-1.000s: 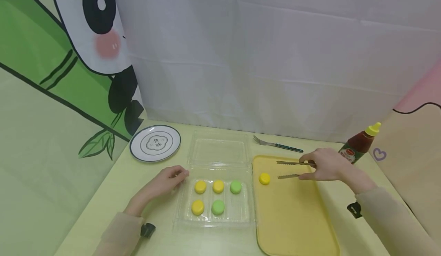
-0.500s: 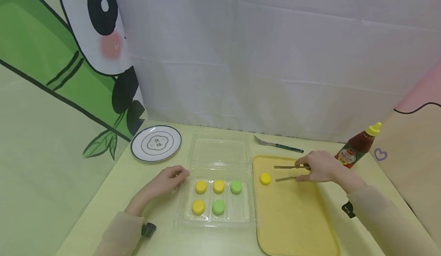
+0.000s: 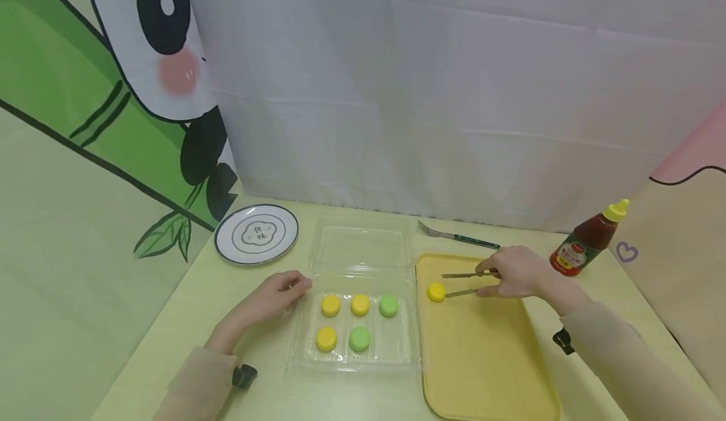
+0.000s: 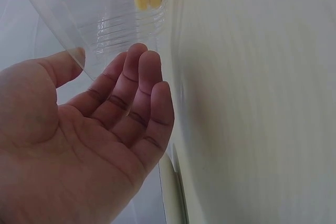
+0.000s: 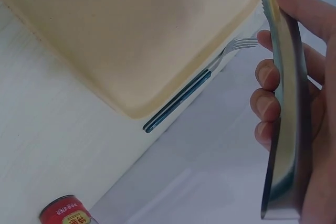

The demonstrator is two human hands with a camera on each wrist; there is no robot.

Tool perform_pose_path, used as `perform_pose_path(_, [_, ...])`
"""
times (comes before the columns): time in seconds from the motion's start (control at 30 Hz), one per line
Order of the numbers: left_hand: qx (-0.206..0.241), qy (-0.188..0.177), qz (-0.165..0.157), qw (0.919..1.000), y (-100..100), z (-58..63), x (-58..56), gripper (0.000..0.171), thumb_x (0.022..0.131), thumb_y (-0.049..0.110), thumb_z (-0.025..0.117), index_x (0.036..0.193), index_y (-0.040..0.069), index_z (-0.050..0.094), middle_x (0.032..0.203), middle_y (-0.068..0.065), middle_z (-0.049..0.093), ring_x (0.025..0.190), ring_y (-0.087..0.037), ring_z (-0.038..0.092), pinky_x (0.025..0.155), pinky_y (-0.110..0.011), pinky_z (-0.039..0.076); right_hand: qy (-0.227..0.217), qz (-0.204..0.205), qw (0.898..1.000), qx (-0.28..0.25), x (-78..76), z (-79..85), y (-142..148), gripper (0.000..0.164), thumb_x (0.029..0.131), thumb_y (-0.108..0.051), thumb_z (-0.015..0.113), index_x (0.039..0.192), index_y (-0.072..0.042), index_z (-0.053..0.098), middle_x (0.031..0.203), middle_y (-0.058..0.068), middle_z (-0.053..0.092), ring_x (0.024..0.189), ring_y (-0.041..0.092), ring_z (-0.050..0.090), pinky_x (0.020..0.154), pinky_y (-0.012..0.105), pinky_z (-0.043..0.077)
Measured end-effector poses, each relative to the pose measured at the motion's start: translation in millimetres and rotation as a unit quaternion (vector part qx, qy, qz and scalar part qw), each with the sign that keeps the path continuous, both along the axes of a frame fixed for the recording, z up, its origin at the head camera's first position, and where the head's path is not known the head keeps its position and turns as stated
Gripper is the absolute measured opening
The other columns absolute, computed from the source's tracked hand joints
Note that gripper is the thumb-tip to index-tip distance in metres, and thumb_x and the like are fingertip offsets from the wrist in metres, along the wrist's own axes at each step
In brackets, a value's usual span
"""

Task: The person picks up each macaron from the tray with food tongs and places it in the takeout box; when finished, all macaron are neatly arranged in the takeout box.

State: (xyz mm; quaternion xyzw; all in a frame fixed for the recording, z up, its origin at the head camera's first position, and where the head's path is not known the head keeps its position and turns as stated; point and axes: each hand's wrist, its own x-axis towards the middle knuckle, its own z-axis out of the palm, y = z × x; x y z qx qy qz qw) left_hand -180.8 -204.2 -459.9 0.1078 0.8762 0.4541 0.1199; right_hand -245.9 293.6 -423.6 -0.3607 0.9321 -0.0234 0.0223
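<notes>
My right hand (image 3: 513, 271) grips metal tongs (image 5: 289, 124) by their arms, thumb on one side and curled fingers on the other. The serrated tips are spread apart over the yellow tray, the nearer tip right at the edge of a yellow macaron (image 3: 436, 292). Beside the left edge of a clear plastic box (image 3: 397, 351), my left hand (image 4: 100, 124) rests with loosely bent fingers and the thumb apart, the box's corner overlapping the gap between them. The hinged box lies open, holding yellow macarons (image 3: 326, 339) and green macarons (image 3: 360, 339). Its front right compartment holds nothing.
The yellow tray (image 3: 482, 358) lies right of the box. Behind it is a fork (image 3: 459, 238) with a dark green handle. A red sauce bottle (image 3: 584, 244) stands beyond the right hand; a white plate (image 3: 256, 234) sits at the back left. A curtain (image 3: 397, 93) closes off the back.
My right hand has moved left with the tongs, bringing their tips from right of the lone yellow macaron up to its edge. The left hand has stayed put.
</notes>
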Motion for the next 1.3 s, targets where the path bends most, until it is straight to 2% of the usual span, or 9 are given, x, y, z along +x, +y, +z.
perform_pose_path(0.37, [0.003, 0.001, -0.003, 1.0, 0.1, -0.2, 0.1, 0.031, 0.104, 0.032, 0.054, 0.104, 0.002, 0.063, 0.086, -0.011, 0.059, 0.079, -0.024, 0.054, 0.064, -0.027, 0.047, 0.007, 0.029, 1.0, 0.0, 2.6, 4.5, -12.6, 0.039, 0.081, -0.049, 0.079, 0.1, -0.015, 0.078, 0.067, -0.015, 0.055, 0.057, 0.001, 0.041, 0.053, 0.025, 0.038])
perform_pose_path(0.77, [0.0, -0.001, -0.001, 1.0, 0.9, -1.0, -0.5, 0.03, 0.104, 0.031, 0.054, 0.103, 0.002, 0.063, 0.085, -0.011, 0.059, 0.078, -0.024, 0.054, 0.064, -0.028, 0.046, 0.009, 0.037, 0.999, 0.005, 1.7, 1.0, -16.7, 0.032, 0.08, -0.045, 0.081, 0.095, -0.018, 0.076, 0.064, -0.016, 0.049, 0.056, 0.001, 0.038, 0.051, 0.024, 0.034])
perform_pose_path(1.3, [0.02, 0.008, -0.012, 0.9997, -1.7, 5.0, 2.1, 0.03, 0.104, 0.03, 0.055, 0.104, 0.001, 0.063, 0.086, -0.011, 0.059, 0.077, -0.023, 0.054, 0.062, -0.027, 0.046, -0.001, 0.047, 0.999, 0.007, 5.5, 11.0, -21.9, 0.026, 0.082, -0.043, 0.08, 0.089, -0.018, 0.076, 0.063, -0.016, 0.049, 0.056, 0.002, 0.037, 0.05, 0.024, 0.033])
